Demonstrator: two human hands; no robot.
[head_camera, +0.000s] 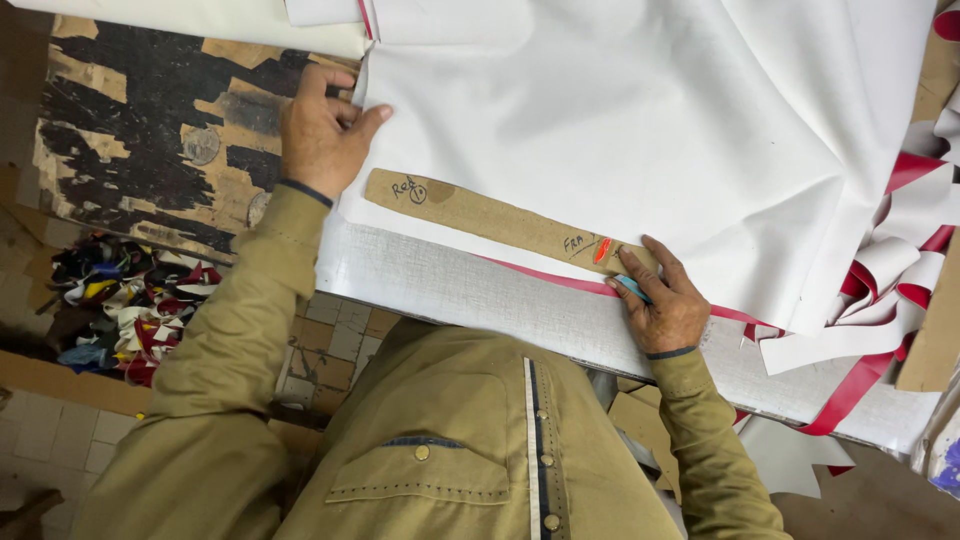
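My left hand (322, 135) rests on the left edge of a large white sheet of material (640, 120), fingers curled over its border. A long brown cardboard strip (490, 217) with handwritten marks and an orange patch lies diagonally on the sheet's near edge. My right hand (662, 295) presses on the strip's right end and grips a small light-blue tool (631, 288) between thumb and fingers. A red edge of material (560, 281) shows just below the strip.
The worn wooden table (150, 130) has chipped black paint at the left. A white textured board (450, 290) lies under the sheet. Red and white offcuts (890, 290) hang at the right. Several coloured scraps (130, 300) are piled on the floor at the left.
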